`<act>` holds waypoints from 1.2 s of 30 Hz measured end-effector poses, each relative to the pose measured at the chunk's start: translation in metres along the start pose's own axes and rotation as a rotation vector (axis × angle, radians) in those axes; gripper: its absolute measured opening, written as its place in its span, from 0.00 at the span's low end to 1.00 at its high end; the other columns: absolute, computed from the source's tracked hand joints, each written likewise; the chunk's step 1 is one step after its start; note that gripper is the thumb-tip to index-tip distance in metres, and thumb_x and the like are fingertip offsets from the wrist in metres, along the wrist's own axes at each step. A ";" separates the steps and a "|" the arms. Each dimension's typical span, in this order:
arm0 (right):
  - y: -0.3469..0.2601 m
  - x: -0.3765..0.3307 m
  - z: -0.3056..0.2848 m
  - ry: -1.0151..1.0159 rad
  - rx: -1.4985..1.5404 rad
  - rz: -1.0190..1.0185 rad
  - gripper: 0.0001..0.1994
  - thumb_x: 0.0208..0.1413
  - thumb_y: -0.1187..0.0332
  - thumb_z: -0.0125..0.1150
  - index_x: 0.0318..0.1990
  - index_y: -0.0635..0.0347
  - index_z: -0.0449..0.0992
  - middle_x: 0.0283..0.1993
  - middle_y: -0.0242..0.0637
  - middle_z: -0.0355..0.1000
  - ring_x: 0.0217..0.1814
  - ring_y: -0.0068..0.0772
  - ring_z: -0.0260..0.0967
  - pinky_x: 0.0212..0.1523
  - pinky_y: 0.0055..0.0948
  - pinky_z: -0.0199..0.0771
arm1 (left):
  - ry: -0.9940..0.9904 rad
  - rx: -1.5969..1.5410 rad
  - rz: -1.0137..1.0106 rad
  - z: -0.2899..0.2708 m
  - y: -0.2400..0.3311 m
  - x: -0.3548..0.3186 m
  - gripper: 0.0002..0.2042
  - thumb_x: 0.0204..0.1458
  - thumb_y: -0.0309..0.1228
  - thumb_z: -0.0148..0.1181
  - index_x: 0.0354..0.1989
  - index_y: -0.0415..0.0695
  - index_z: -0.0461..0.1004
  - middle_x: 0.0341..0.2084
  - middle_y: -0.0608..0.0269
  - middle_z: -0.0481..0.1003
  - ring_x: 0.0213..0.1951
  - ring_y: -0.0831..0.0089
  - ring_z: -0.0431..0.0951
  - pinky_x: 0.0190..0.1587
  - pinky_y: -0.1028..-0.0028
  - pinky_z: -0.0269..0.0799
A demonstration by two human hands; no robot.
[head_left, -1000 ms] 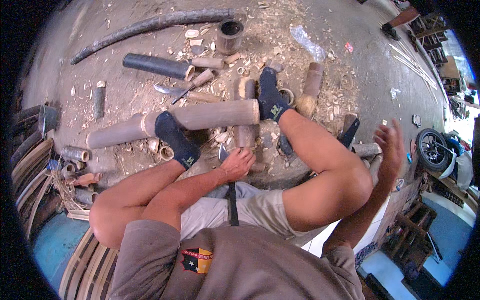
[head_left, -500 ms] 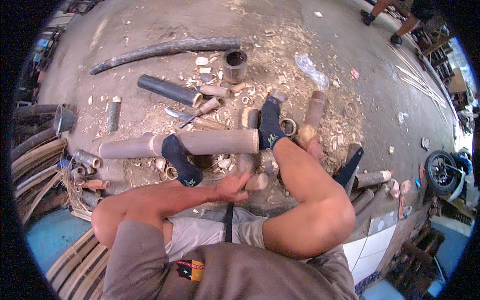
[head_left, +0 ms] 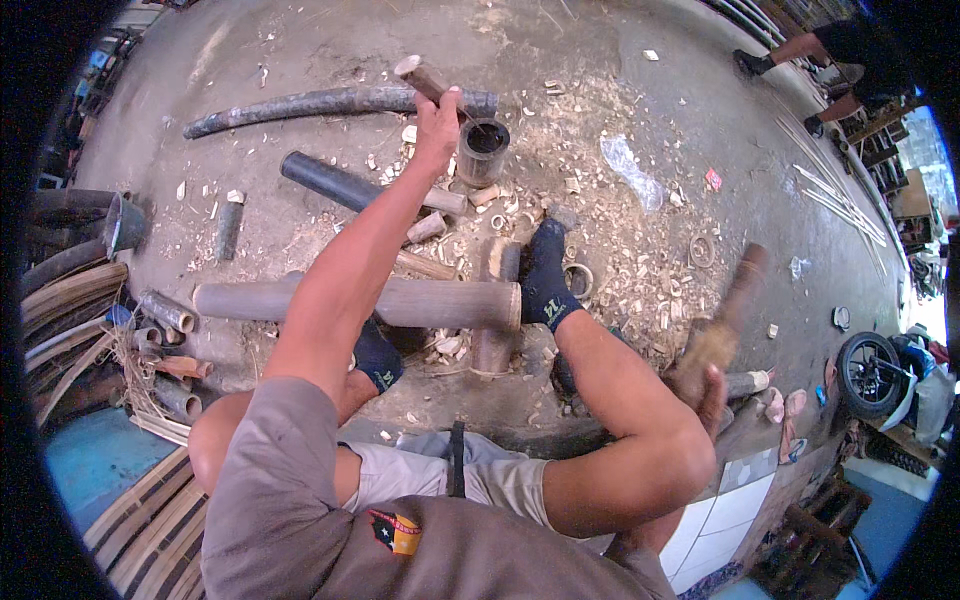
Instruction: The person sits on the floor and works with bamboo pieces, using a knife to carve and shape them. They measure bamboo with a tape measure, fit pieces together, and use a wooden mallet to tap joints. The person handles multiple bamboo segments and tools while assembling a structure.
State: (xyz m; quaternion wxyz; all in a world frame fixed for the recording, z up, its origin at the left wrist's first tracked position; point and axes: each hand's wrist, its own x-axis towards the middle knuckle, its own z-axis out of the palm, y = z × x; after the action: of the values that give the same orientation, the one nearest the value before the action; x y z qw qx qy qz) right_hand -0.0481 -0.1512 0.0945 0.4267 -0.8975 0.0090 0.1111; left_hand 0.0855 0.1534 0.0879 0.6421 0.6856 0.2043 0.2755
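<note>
My left hand (head_left: 437,132) reaches far out, closed around a stout wooden tool handle (head_left: 422,76). The tool's thin far end points at the mouth of a short upright bamboo cup (head_left: 484,165) with dark contents; its tip is hard to make out. Off my right knee, my right hand (head_left: 714,402) is wrapped round a wooden mallet (head_left: 735,290), smeared by motion. A thick bamboo pole (head_left: 430,303) lies crosswise before me, resting on a short log block (head_left: 493,345). My socked left foot (head_left: 378,358) is beside the pole, partly hidden by my arm; the right foot (head_left: 548,270) is at its cut end.
Shavings (head_left: 650,290) litter the floor. Beyond the pole lie a dark bamboo tube (head_left: 325,180) and a long dark pole (head_left: 310,112). Split bamboo strips (head_left: 75,310) are stacked at left. A wheel (head_left: 868,375) stands at right; another person's legs (head_left: 790,60) show far right.
My left hand has swung from near my lap out to the bamboo cup, carrying the wooden-handled tool. My right hand has moved right and nearer with the mallet.
</note>
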 end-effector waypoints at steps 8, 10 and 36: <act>0.020 -0.114 -0.201 0.398 0.436 0.034 0.32 0.68 0.50 0.55 0.69 0.68 0.66 0.52 0.48 0.78 0.50 0.39 0.78 0.51 0.39 0.79 | -0.002 -0.058 0.050 -0.021 -0.027 -0.003 0.20 0.62 0.42 0.60 0.54 0.39 0.70 0.39 0.61 0.79 0.39 0.66 0.76 0.47 0.62 0.73; 0.017 -0.145 -0.241 0.511 0.517 0.023 0.32 0.68 0.50 0.55 0.68 0.68 0.66 0.52 0.48 0.78 0.50 0.39 0.78 0.51 0.39 0.79 | -0.018 0.079 0.143 -0.034 -0.001 -0.016 0.19 0.62 0.40 0.60 0.52 0.38 0.71 0.39 0.59 0.79 0.38 0.66 0.76 0.46 0.62 0.73; 0.021 -0.170 -0.227 0.648 0.644 0.154 0.35 0.64 0.46 0.54 0.66 0.70 0.67 0.51 0.50 0.78 0.50 0.42 0.78 0.51 0.41 0.78 | -0.564 1.405 0.354 -0.101 -0.120 -0.079 0.18 0.58 0.31 0.57 0.57 0.43 0.76 0.56 0.52 0.75 0.63 0.54 0.71 0.63 0.51 0.70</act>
State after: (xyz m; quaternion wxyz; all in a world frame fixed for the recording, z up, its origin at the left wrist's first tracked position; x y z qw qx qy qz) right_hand -0.1730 -0.3521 0.2523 0.6495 -0.7044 0.2426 -0.1523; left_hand -0.0308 0.1922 -0.0375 0.0310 0.9984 0.0472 -0.0050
